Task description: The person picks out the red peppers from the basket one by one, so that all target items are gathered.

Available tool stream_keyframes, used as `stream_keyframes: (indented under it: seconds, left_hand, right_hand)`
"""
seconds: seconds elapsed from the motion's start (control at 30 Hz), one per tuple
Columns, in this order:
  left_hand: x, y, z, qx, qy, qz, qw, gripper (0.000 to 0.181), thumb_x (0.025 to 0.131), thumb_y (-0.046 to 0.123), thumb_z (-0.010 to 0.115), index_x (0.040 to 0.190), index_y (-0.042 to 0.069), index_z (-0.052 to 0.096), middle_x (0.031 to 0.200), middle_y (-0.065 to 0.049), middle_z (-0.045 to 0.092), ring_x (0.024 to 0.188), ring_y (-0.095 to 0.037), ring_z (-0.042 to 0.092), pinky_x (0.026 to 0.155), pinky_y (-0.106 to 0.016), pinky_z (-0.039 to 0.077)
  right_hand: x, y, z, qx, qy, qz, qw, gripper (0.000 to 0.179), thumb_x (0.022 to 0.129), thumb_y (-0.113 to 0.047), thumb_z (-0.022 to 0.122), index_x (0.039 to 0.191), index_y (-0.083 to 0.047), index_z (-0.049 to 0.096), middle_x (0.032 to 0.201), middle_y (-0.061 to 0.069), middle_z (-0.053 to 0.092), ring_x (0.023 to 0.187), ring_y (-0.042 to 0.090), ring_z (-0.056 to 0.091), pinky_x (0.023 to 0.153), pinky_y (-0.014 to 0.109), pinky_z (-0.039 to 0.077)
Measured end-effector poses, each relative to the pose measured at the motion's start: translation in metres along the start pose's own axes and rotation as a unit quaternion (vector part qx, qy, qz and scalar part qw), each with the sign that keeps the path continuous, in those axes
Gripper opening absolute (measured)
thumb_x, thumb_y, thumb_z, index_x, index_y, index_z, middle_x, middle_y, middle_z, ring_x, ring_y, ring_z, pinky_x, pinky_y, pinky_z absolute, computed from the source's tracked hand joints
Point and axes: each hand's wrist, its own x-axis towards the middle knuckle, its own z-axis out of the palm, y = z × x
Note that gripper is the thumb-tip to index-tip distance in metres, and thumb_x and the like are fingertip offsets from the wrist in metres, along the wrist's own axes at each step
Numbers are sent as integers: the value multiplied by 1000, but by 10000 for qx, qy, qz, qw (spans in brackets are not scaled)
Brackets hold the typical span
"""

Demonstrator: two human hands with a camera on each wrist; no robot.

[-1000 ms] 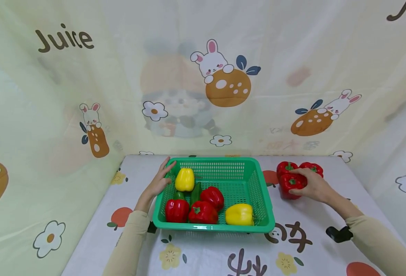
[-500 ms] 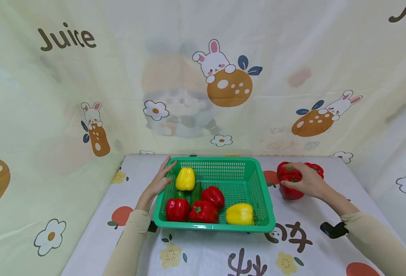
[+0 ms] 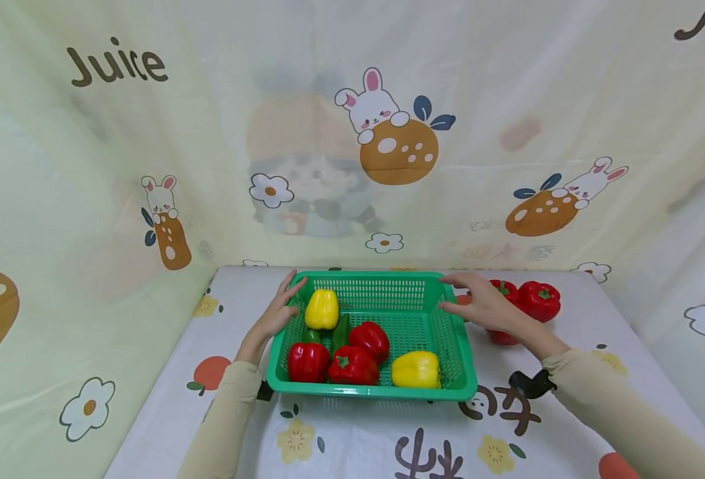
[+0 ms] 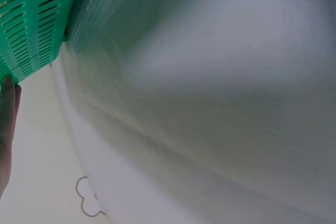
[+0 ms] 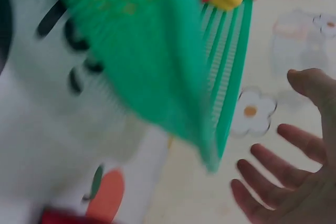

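Observation:
A green plastic basket (image 3: 370,390) holds three red bell peppers (image 3: 354,366), two yellow bell peppers (image 3: 416,370) and green vegetables, one a long cucumber (image 3: 340,334). My left hand (image 3: 276,314) rests at its left side; in the left wrist view, straight fingers (image 4: 7,106) touch the slotted outer wall. By the right rim, my right hand (image 3: 482,305) holds nothing. The right wrist view shows that hand (image 5: 296,174) with fingers spread, apart from the basket's corner. Behind the right hand, red bell peppers (image 3: 539,301) stand on the table, partly hidden by it.
A white printed cloth (image 3: 340,439) covers the table. Behind it hangs a pale curtain (image 3: 304,253) with rabbit and flower prints, and further curtain stands at both sides. A black wrist strap (image 3: 532,384) shows at the right sleeve.
My right hand has left the red bell peppers on the right and moved left to the basket's right rim, carrying nothing. The left hand has stayed at the basket's left side.

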Motion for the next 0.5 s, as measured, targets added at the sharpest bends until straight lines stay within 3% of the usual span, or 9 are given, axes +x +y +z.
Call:
stream_keyframes:
  seconds: [0.3, 0.5]
  left_hand:
    - [0, -2, -1, -29, 9, -27, 10000, 78, 76, -5, 49, 152, 3, 35, 165, -14, 1, 149, -38, 1, 112, -68, 7]
    - [1, -1, -1, -60, -6, -7, 10000, 78, 76, -5, 49, 152, 3, 35, 165, -14, 1, 149, -38, 1, 112, -68, 7]
  right_hand:
    - [32, -46, 35, 316, -933, 272, 9948, 55, 91, -33, 67, 131, 3, 55, 130, 25, 57, 115, 42, 57, 91, 50, 52]
    - [47, -58, 61, 292, -1224, 399, 9913, 50, 92, -33, 66, 127, 0, 58, 125, 23, 61, 106, 36, 63, 87, 44, 54]
